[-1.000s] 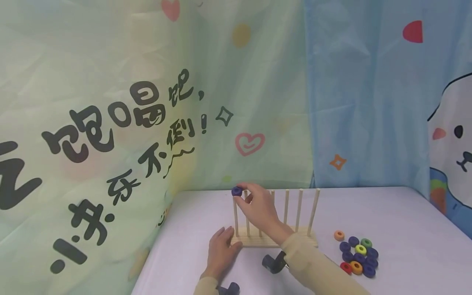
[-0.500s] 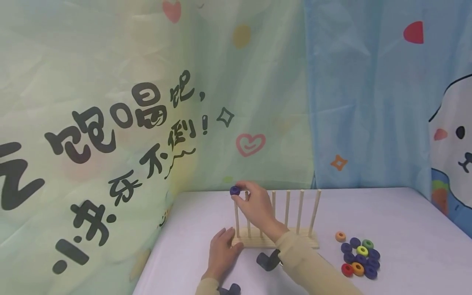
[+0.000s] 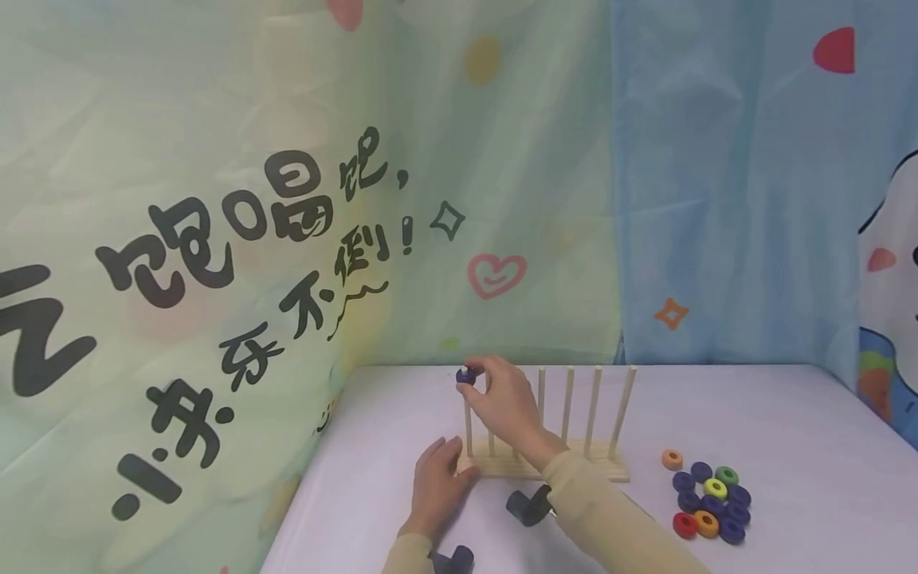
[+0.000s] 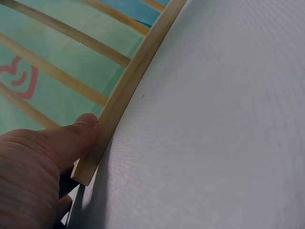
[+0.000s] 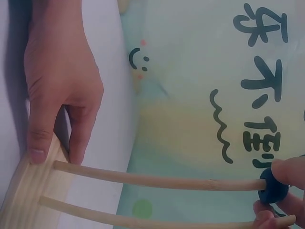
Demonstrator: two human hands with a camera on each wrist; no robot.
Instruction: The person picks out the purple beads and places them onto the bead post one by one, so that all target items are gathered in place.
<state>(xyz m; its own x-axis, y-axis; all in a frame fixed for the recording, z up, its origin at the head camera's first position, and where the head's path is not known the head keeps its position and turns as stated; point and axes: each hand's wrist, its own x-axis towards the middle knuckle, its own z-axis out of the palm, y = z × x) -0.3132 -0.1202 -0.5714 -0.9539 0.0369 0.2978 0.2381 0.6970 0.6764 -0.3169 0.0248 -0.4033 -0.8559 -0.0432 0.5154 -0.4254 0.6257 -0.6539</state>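
A wooden peg rack with several upright pegs stands on the table. My right hand pinches a dark blue-purple ring between thumb and fingers at the top of the leftmost peg. In the head view the pale peg tip shows in the ring's hole. The right wrist view shows the same ring around the peg's end. My left hand grips the left end of the rack's base, its thumb on the front edge and fingers behind.
Right of the rack lies a loose group of rings: several purple ones, a red ring, a yellow ring, a green ring and orange rings. Printed curtains hang behind the white table.
The ring has shifted slightly onto the leftmost peg, and the peg tip now shows through its hole. The left hand stays on the base. The head view has turned a little.
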